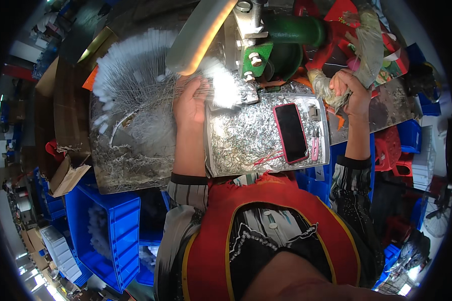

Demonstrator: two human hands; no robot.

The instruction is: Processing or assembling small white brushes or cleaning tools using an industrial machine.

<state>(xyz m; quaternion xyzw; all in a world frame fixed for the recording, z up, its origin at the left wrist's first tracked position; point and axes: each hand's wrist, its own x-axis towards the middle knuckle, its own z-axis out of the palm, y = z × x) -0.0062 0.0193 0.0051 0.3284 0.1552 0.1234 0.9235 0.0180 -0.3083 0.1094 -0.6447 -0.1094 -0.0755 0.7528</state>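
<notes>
A white fluffy brush on thin wire (221, 85) is pinched in the left hand (190, 103), under the green metal machine (281, 42). A plastic-wrapped lever (336, 83) is gripped by the right hand (354, 93) — a red flat phone (290, 132) lies between, on the shiny surface (241, 140).

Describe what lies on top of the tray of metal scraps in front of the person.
On the tray lie a dark phone in a red case and a small pink object beside it. Shiny metal scraps fill the tray. Whatever is under the phone and the scraps is covered.
</notes>
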